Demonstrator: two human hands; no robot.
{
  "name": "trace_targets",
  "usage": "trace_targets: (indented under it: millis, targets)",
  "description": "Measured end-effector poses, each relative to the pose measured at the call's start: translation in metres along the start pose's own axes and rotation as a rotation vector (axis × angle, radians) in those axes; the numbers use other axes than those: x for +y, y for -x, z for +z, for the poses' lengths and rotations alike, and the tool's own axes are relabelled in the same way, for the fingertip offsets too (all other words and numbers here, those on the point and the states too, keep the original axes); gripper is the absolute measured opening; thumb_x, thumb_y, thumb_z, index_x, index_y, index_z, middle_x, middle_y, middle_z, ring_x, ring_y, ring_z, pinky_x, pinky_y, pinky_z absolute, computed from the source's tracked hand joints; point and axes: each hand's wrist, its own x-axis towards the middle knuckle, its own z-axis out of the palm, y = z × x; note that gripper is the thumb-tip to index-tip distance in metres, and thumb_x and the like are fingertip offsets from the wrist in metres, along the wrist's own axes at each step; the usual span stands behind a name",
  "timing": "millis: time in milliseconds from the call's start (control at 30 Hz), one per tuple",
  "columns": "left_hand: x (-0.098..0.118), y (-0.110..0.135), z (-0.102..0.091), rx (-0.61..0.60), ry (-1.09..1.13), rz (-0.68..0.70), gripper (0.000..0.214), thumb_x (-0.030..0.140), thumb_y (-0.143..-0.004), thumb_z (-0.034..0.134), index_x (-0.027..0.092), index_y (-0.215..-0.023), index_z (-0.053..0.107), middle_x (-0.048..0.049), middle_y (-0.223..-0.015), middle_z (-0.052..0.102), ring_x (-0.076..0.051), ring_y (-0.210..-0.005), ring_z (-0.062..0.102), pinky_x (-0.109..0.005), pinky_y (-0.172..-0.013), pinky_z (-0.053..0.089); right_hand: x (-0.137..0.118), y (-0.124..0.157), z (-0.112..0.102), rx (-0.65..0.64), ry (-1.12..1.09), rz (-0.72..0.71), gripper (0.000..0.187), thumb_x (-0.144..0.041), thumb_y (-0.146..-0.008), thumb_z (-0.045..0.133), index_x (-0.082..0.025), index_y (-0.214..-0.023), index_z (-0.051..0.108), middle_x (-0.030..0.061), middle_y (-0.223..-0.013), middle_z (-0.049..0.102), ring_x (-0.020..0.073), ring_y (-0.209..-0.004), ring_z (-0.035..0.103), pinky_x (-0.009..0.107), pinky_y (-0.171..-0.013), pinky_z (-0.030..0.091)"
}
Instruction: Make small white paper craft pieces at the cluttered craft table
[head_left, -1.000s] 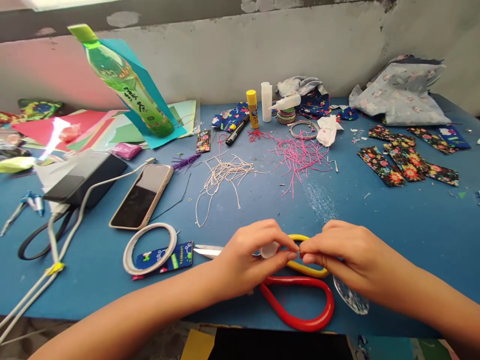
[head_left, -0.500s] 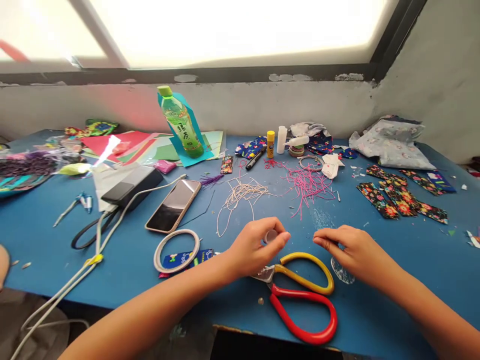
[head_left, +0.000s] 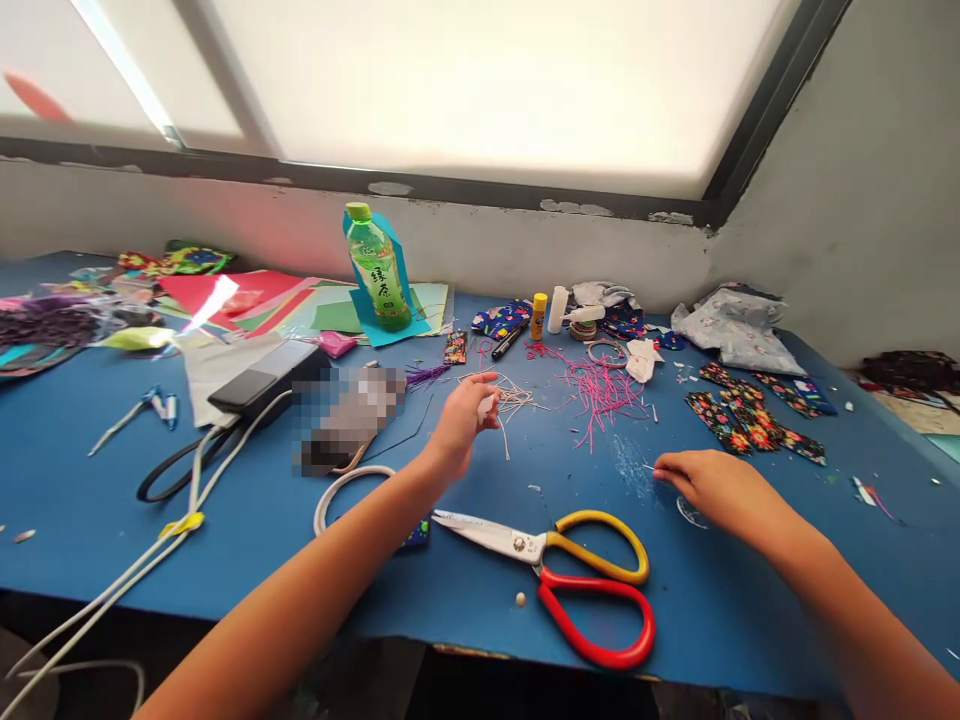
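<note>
Cream-coloured cords (head_left: 520, 399) lie in a loose tangle on the blue tabletop (head_left: 247, 560), and the left hand (head_left: 456, 425) reaches out to their left edge. Its fingers curl around a small whitish piece (head_left: 487, 407), mostly hidden in the grip; whether the fingertips touch the cords, I cannot tell. Well apart from it, the right hand (head_left: 709, 485) hangs low with its fingers pressed together, pinching a thin pale sliver (head_left: 649, 467) whose tip points left; a clear plastic piece (head_left: 691, 513) shows just below that hand. Between the forearms lie large scissors (head_left: 521, 545), blades towards the left, the yellow handle beyond and the red one nearer the front edge, with a small pale bead-like thing (head_left: 520, 600) near them. A white tape ring (head_left: 320, 508) is partly covered by the left forearm. Right of the cream cords spreads a tangle of pink cords (head_left: 602, 390), and farther right lie floral fabric strips (head_left: 759, 425). Behind the cords are a black marker (head_left: 510, 340), lying flat, and a yellow-capped glue stick (head_left: 538, 318), upright; a green tea bottle (head_left: 379, 280) stands farther left.
</note>
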Motion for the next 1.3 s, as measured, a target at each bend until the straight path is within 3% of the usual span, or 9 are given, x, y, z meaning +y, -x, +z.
trace_targets:
  millis: [133, 267, 467, 667, 767, 967, 1167, 1300]
  targets:
    - [-0.004, 0.007, 0.006, -0.043, 0.003, -0.053, 0.04, 0.021, -0.065, 0.055, 0.016, -0.104, 0.049, 0.0021, -0.08, 0.051, -0.009, -0.061, 0.049, -0.024, -0.059, 0.046, 0.031, 0.006, -0.005, -0.037, 0.03, 0.065, 0.021, -0.033, -0.091, 0.052, -0.026, -0.089, 0.072, 0.0039, -0.094, 0.075, 0.0267, -0.086, 0.07, 0.034, -0.068, 0.051]
    - [-0.012, 0.012, 0.01, -0.091, -0.045, -0.073, 0.036, 0.019, -0.067, 0.058, 0.016, -0.102, 0.051, 0.0011, -0.081, 0.053, -0.011, -0.064, 0.052, -0.024, -0.061, 0.047, 0.062, 0.0, -0.004, -0.07, 0.004, 0.077, 0.021, -0.034, -0.095, 0.052, -0.02, -0.102, 0.066, 0.0049, -0.105, 0.069, 0.0181, -0.093, 0.065, 0.037, -0.084, 0.052]
    - [-0.02, 0.011, 0.01, -0.139, -0.104, -0.064, 0.035, 0.023, -0.071, 0.06, 0.017, -0.105, 0.05, 0.0013, -0.08, 0.056, -0.012, -0.065, 0.055, -0.026, -0.062, 0.048, 0.087, -0.02, -0.005, -0.055, 0.053, 0.091, 0.024, -0.034, -0.094, 0.054, -0.019, -0.112, 0.061, 0.0074, -0.118, 0.061, 0.019, -0.099, 0.061, 0.04, -0.086, 0.053]
    - [-0.019, 0.016, 0.013, -0.248, -0.123, -0.041, 0.035, 0.023, -0.066, 0.069, 0.018, -0.095, 0.05, -0.0019, -0.088, 0.065, -0.013, -0.073, 0.059, -0.026, -0.068, 0.046, 0.073, -0.05, -0.008, 0.05, 0.105, 0.181, 0.028, -0.034, -0.094, 0.055, -0.019, -0.117, 0.058, 0.0086, -0.122, 0.058, 0.0204, -0.103, 0.06, 0.042, -0.087, 0.052]
    - [-0.019, 0.02, 0.013, -0.315, -0.134, -0.033, 0.033, 0.023, -0.064, 0.073, 0.017, -0.091, 0.055, 0.0012, -0.078, 0.063, -0.012, -0.071, 0.059, -0.025, -0.067, 0.044, 0.057, -0.069, -0.003, 0.085, 0.069, 0.2, 0.028, -0.034, -0.094, 0.054, -0.019, -0.118, 0.058, 0.0085, -0.122, 0.058, 0.0202, -0.102, 0.06, 0.042, -0.087, 0.052]
    - [-0.019, 0.025, 0.014, -0.424, -0.102, -0.006, 0.034, 0.024, -0.066, 0.073, 0.018, -0.096, 0.058, 0.0026, -0.076, 0.062, -0.012, -0.073, 0.06, -0.024, -0.069, 0.045, 0.041, -0.093, 0.006, 0.03, 0.004, 0.247, 0.03, -0.034, -0.093, 0.056, -0.018, -0.118, 0.057, 0.0082, -0.119, 0.059, 0.0203, -0.1, 0.061, 0.041, -0.084, 0.053]
    - [-0.018, 0.032, 0.016, -0.502, -0.075, 0.034, 0.034, 0.02, -0.069, 0.074, 0.018, -0.1, 0.06, -0.0013, -0.092, 0.067, -0.014, -0.086, 0.062, -0.027, -0.081, 0.047, 0.038, -0.091, 0.011, 0.002, -0.013, 0.27, 0.032, -0.034, -0.093, 0.056, -0.017, -0.12, 0.056, 0.0088, -0.121, 0.058, 0.0213, -0.103, 0.06, 0.043, -0.086, 0.052]
    - [-0.015, 0.039, 0.017, -0.562, -0.089, 0.067, 0.026, 0.02, -0.073, 0.072, 0.019, -0.098, 0.062, -0.0031, -0.101, 0.068, -0.015, -0.091, 0.062, -0.029, -0.086, 0.047, 0.043, -0.091, 0.006, -0.093, -0.045, 0.311, 0.03, -0.035, -0.093, 0.056, -0.018, -0.118, 0.057, 0.0083, -0.12, 0.059, 0.0204, -0.1, 0.061, 0.041, -0.084, 0.053]
